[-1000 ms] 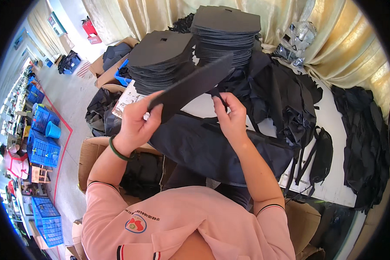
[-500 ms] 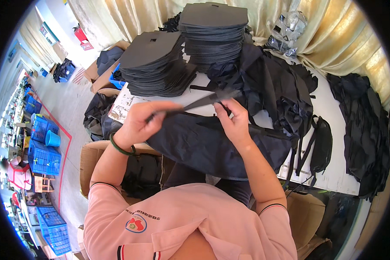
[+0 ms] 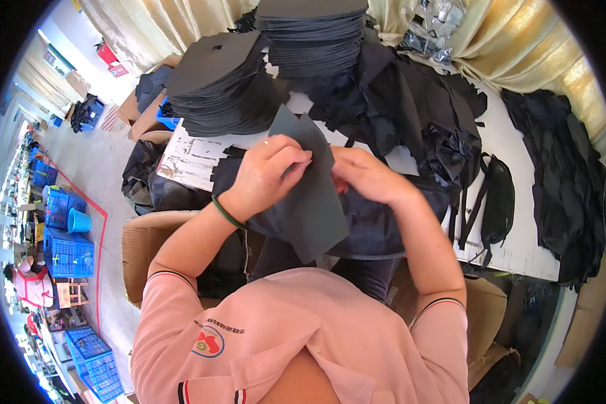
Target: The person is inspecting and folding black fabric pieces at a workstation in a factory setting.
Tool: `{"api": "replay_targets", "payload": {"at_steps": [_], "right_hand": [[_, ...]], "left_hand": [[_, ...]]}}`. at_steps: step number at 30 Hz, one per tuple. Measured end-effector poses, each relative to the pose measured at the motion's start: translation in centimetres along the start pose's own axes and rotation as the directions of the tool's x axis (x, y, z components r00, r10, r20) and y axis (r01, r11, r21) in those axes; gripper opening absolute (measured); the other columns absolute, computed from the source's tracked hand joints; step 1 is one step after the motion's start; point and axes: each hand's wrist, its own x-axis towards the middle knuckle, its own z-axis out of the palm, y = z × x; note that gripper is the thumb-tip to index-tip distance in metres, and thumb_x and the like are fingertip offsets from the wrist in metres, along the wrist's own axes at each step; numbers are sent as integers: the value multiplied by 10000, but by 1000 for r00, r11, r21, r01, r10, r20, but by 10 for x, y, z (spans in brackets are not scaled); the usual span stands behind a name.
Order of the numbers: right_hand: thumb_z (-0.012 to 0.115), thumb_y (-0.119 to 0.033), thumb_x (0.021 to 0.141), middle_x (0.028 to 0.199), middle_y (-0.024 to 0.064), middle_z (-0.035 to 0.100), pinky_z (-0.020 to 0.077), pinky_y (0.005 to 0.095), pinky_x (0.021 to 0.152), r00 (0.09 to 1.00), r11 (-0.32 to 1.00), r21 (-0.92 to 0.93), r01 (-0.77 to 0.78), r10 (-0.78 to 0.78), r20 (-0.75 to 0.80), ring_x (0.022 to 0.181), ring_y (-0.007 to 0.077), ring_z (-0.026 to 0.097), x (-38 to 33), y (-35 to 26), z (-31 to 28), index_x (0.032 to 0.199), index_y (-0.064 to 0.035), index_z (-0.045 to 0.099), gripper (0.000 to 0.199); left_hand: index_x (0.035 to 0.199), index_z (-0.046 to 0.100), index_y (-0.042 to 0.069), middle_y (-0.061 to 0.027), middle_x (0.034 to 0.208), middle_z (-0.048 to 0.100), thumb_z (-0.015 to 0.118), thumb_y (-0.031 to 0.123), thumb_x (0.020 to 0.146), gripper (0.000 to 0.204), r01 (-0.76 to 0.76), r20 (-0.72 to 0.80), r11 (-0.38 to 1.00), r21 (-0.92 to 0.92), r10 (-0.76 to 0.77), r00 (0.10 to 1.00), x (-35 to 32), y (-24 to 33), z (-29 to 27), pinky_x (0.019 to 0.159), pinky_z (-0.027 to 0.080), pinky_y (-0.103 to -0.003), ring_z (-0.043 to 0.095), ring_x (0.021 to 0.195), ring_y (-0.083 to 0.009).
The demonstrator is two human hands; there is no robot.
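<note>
A dark grey stiff sheet (image 3: 314, 202) stands tilted above a black fabric piece (image 3: 377, 225) that lies over the table's near edge. My left hand (image 3: 266, 172) grips the sheet's left side, fingers curled over its face. My right hand (image 3: 369, 174) is closed at the sheet's right edge, touching both the sheet and the fabric under it. Two tall stacks of similar dark sheets (image 3: 225, 84) (image 3: 313, 34) rise at the back of the white table (image 3: 192, 161).
Heaps of black fabric and strapped bags (image 3: 444, 128) cover the table's middle and right, with more black fabric (image 3: 562, 175) at the far right. Open cardboard boxes (image 3: 141, 242) stand below the near edge. Blue crates (image 3: 67, 236) line the floor at left.
The sheet, held up flat and high over the stacks a second ago, has come down toward me and now sits on the black fabric. Both hands moved lower and closer together.
</note>
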Motion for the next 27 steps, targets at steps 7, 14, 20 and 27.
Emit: {"api": "replay_targets", "payload": {"at_steps": [7, 14, 20, 27], "right_hand": [[662, -194, 963, 1104, 61, 662, 537, 284, 767, 996, 995, -87, -51, 57, 65, 917, 129, 629, -16, -25, -17, 1361, -59, 533, 440], [704, -62, 893, 872, 94, 669, 477, 344, 725, 954, 902, -340, -267, 196, -228, 807, 154, 611, -39, 36, -64, 1290, -110, 519, 441], [708, -77, 888, 926, 120, 684, 490, 370, 769, 888, 733, -521, -439, 262, -379, 848, 245, 641, -81, 86, -88, 1327, -150, 598, 459], [729, -74, 847, 1115, 185, 699, 508, 372, 901, 853, 627, -639, -446, 81, -516, 1013, 339, 670, -100, 84, -65, 1355, -142, 600, 528]], "left_hand": [[963, 669, 41, -92, 888, 633, 756, -47, 781, 220, -58, 105, 991, -123, 71, 992, 23, 4, 0, 690, 508, -333, 640, 773, -263], [973, 668, 8, -37, 893, 653, 670, -1, 910, 63, 563, 173, 527, -637, -614, 770, -16, -52, -80, 674, 540, -241, 639, 719, -109], [980, 670, 12, -26, 893, 644, 663, 65, 924, 78, 755, 162, 360, -548, -840, 518, -93, -137, -145, 642, 515, -250, 612, 713, -117], [1040, 689, 22, -154, 1057, 689, 726, 134, 838, 234, 382, 205, 876, 296, -449, 870, -70, -146, -70, 894, 499, -402, 648, 999, -325]]}}
